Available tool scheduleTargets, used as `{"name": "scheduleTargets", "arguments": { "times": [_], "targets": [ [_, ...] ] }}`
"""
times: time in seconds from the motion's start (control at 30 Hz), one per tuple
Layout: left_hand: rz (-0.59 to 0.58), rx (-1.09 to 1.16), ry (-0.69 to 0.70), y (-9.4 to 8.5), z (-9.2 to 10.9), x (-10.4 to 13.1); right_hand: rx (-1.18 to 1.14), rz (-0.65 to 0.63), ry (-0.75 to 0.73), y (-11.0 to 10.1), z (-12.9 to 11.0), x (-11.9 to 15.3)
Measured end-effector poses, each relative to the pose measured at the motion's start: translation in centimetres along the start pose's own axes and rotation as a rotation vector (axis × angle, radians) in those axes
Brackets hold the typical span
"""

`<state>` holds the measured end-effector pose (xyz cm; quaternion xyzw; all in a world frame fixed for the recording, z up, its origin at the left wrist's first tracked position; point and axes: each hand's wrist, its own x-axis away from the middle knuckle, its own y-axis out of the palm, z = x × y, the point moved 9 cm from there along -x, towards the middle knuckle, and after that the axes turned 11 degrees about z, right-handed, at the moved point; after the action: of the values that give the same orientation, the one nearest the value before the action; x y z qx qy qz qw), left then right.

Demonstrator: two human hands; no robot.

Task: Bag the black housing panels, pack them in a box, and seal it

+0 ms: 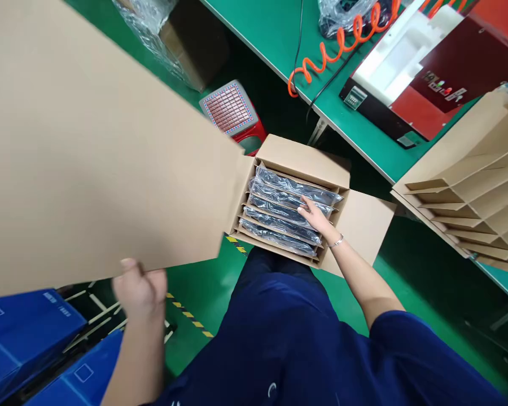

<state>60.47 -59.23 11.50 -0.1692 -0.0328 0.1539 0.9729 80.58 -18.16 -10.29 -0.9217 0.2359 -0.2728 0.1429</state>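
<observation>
A large flat cardboard sheet fills the upper left of the head view, and my left hand grips its lower edge. In the middle stands an open cardboard box with its flaps spread. Several dark items in clear plastic bags lie in rows between cardboard dividers inside it. My right hand is over the bagged items at the box's right side, fingers apart, holding nothing; whether the fingertips touch the plastic cannot be made out.
A green table carries a red and white machine, a coiled orange hose and a divided carton at right. A red heater stands beyond the box. Blue bins are at lower left.
</observation>
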Motion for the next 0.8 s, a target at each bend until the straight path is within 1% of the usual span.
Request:
{"name": "scheduleTargets", "arguments": {
  "times": [0.07, 0.1, 0.13, 0.17, 0.2, 0.23, 0.27, 0.3, 0.33, 0.37, 0.4, 0.43, 0.47, 0.5, 0.53, 0.6, 0.67, 0.73, 0.8],
  "targets": [
    [-0.216, 0.092, -0.212, 5.2, -3.6, 2.9, -0.337, -0.052, 0.122, 1.1, 0.0, 1.1],
    [-0.326, 0.099, -0.277, 7.6, -5.5, 4.9, -0.469, -0.058, 0.183, 1.3, 0.3, 1.8],
    [-0.459, 0.082, -0.295, 10.1, -7.2, 7.4, -0.568, -0.046, 0.233, 1.1, 0.7, 2.4],
    [-0.624, 0.038, -0.254, 12.6, -8.6, 10.2, -0.639, -0.004, 0.276, 0.4, 1.4, 3.1],
    [-0.841, -0.053, -0.144, 15.1, -9.6, 13.5, -0.686, 0.07, 0.317, -0.9, 2.5, 3.8],
    [-1.063, -0.183, 0.023, 17.2, -10.6, 17.1, -0.711, 0.162, 0.361, -2.6, 3.9, 4.7],
    [-1.168, -0.218, 0.071, 18.5, -11.8, 19.6, -0.718, 0.261, 0.408, -4.7, 5.6, 5.8],
    [-1.245, -0.246, 0.107, 19.4, -12.9, 21.6, -0.724, 0.376, 0.469, -7.2, 7.5, 7.3],
    [-1.317, -0.277, 0.149, 20.0, -13.9, 23.1, -0.706, 0.469, 0.52, -9.6, 9.4, 9.1],
    [-1.36, -0.299, 0.172, 20.2, -14.8, 23.8, -0.668, 0.538, 0.549, -12.0, 11.1, 11.0],
    [-1.394, -0.338, 0.206, 20.1, -15.8, 24.0, -0.636, 0.603, 0.579, -14.4, 12.8, 13.2],
    [-1.414, -0.387, 0.242, 19.8, -16.8, 23.6, -0.618, 0.65, 0.609, -16.4, 14.4, 15.5],
    [-1.415, -0.444, 0.277, 19.2, -17.9, 22.8, -0.596, 0.672, 0.629, -17.9, 15.8, 17.7],
    [-1.401, -0.504, 0.31, 18.5, -19.0, 21.6, -0.581, 0.692, 0.656, -19.1, 17.2, 19.9],
    [-1.378, -0.562, 0.342, 17.7, -20.1, 20.1, -0.583, 0.746, 0.683, -20.1, 18.5, 22.2],
    [-1.33, -0.651, 0.407, 16.3, -21.9, 17.3, -0.564, 0.797, 0.723, -21.0, 20.7, 25.7],
    [-1.308, -0.696, 0.477, 15.6, -23.2, 15.3, -0.54, 0.823, 0.731, -21.0, 22.3, 27.7],
    [-1.316, -0.708, 0.545, 15.5, -23.9, 14.2, -0.531, 0.823, 0.721, -20.6, 23.2, 28.0],
    [-1.332, -0.707, 0.599, 15.9, -24.1, 13.9, -0.547, 0.83, 0.724, -20.5, 23.9, 27.6]
  ]
}}
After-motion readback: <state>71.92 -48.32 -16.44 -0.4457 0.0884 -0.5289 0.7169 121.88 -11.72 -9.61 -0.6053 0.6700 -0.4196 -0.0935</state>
